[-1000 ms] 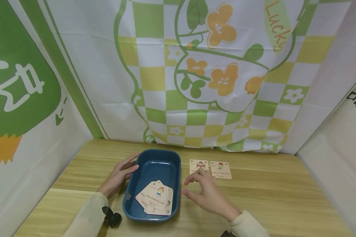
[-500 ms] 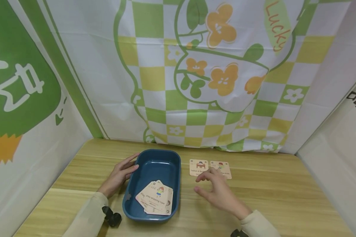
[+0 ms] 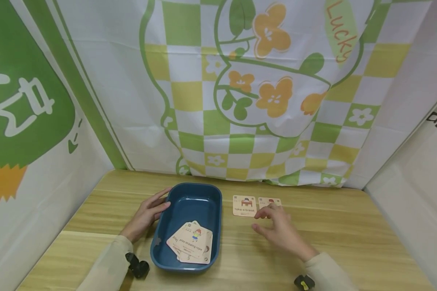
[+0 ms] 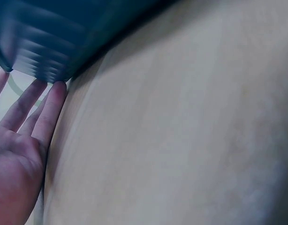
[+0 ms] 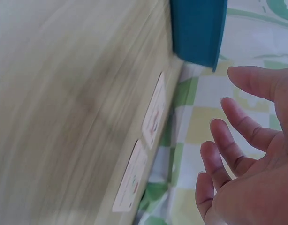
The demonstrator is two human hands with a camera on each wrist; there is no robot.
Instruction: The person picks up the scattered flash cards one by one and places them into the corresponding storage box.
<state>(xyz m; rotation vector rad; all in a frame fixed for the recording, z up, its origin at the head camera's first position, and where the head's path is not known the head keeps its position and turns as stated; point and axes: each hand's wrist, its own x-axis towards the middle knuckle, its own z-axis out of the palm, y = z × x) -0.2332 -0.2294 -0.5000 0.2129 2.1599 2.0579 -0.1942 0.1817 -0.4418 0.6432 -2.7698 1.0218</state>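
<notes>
My left hand (image 3: 145,216) is at the left side of a dark blue rectangular tray (image 3: 191,208). In the left wrist view, the straight fingers (image 4: 50,110) touch the tray's outer wall. Several picture cards (image 3: 191,242) lie overlapped in the tray's near end, the top one reading "play skipping rope". My right hand (image 3: 282,230) hovers above the table with loosely bent fingers, holding nothing. Beyond it, a "take a break" card (image 3: 244,205) lies flat beside a second card (image 3: 264,200), partly hidden by the fingers. The right wrist view shows both cards apart from the hand.
The wooden table (image 3: 338,238) ends at the back against a wall hung with a checkered, flowered cloth (image 3: 218,133). White side walls stand left and right. A small black device (image 3: 137,267) is on the left wrist, another (image 3: 304,282) on the right.
My right hand has moved to the right, uncovering the "take a break" card and partly covering the other. My left hand, the tray and the cards have stayed put.
</notes>
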